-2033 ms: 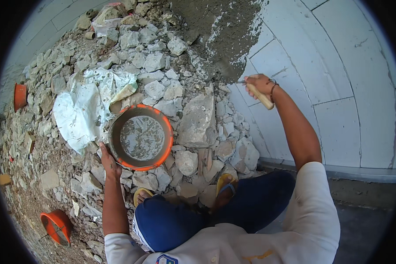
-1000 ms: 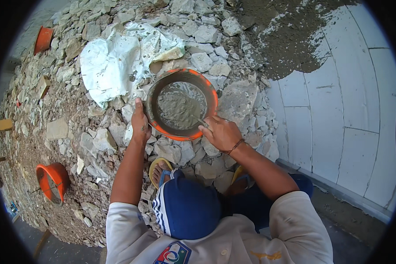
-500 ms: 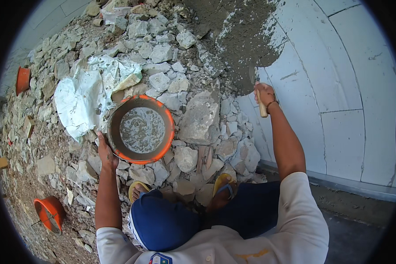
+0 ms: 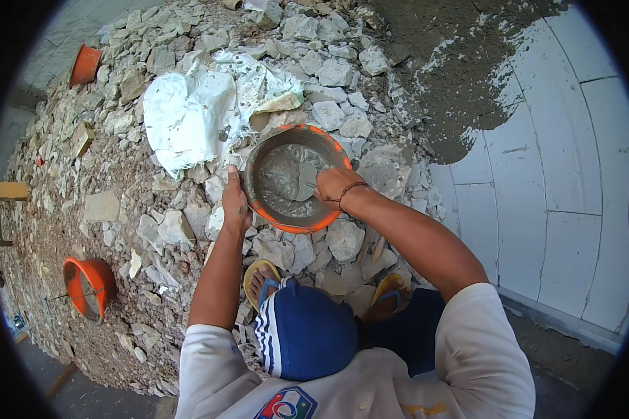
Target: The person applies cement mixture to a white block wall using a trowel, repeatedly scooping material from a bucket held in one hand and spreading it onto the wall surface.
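Your left hand (image 4: pixel 234 202) grips the left rim of the orange bowl (image 4: pixel 297 178), with the fingers curled over the edge and pressed together. The bowl sits on the heap of stones (image 4: pixel 328 77), just in front of your feet, and it is tilted a little toward you. Inside it there is wet grey mortar (image 4: pixel 283 183), which covers the bottom and part of the wall.

Your right hand (image 4: pixel 335 187) is inside the bowl at its right side. The fingers are closed around a handle, and the flat metal blade of a trowel (image 4: pixel 305 180) lies in the mortar. The handle itself is hidden under the hand, so you cannot see its shape.

A second orange bucket (image 4: pixel 87 285) lies on its side on the rubble at your lower left, well apart from the bowl; what it holds I cannot tell. A third orange bucket (image 4: pixel 85 65) stands far away at the upper left.

Just behind the bowl lies a crumpled white sack (image 4: pixel 196 112), spread over the stones. The ground is a heap of broken grey stones and brown dirt. At your right stands a wall (image 4: pixel 559 181) of large white blocks, and its upper part is covered with rough grey plaster (image 4: pixel 461 77). You wear yellow sandals (image 4: pixel 391 290) and blue shorts (image 4: pixel 304 328).
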`<state>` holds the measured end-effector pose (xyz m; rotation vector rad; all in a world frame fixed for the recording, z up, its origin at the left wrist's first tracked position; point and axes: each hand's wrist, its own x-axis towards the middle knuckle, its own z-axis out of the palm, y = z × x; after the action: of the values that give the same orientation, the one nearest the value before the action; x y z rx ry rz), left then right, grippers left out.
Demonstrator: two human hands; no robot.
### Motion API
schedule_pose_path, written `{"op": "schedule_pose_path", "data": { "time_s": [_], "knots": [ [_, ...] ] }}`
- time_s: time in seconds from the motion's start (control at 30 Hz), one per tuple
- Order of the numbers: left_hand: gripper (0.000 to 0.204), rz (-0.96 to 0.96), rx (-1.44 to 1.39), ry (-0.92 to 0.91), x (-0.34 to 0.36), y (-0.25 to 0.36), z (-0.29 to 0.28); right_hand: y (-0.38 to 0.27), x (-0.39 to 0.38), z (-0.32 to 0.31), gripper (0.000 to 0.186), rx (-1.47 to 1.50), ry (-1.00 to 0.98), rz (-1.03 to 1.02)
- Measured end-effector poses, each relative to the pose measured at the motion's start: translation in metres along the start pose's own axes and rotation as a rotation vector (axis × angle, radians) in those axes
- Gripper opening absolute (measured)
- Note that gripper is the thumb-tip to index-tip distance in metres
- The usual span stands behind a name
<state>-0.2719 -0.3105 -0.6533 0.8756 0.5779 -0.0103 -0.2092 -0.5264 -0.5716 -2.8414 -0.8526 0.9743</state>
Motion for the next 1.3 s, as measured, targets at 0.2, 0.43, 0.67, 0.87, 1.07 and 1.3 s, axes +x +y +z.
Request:
{"op": "schedule_pose_path", "data": {
  "time_s": [0.2,0.43,0.67,0.87,1.07,1.3],
  "knots": [
    [0.055,-0.029,0.004,0.004,-0.006,0.010,0.003,0.001,-0.040,0.028,0.033,0.246,0.272,0.067],
    [0.052,-0.019,0.053,0.001,-0.010,0.010,0.001,-0.002,-0.063,0.027,0.034,0.454,0.539,-0.083],
    [0.049,-0.124,0.277,0.005,-0.084,-0.025,0.008,0.075,-0.153,-0.031,0.022,1.432,-0.102,-0.129],
    [0.053,-0.401,0.062,-0.173,-0.074,-0.062,0.017,0.288,-0.217,-0.073,0.027,0.922,0.786,0.827],
    [0.034,-0.320,-0.035,-0.136,-0.071,-0.064,-0.009,0.162,-0.186,-0.133,0.038,0.220,0.574,0.420],
    [0.022,-0.356,-0.051,-0.126,-0.072,-0.056,0.015,0.013,-0.037,-0.030,0.022,-0.199,-0.102,0.124]
  ]
}}
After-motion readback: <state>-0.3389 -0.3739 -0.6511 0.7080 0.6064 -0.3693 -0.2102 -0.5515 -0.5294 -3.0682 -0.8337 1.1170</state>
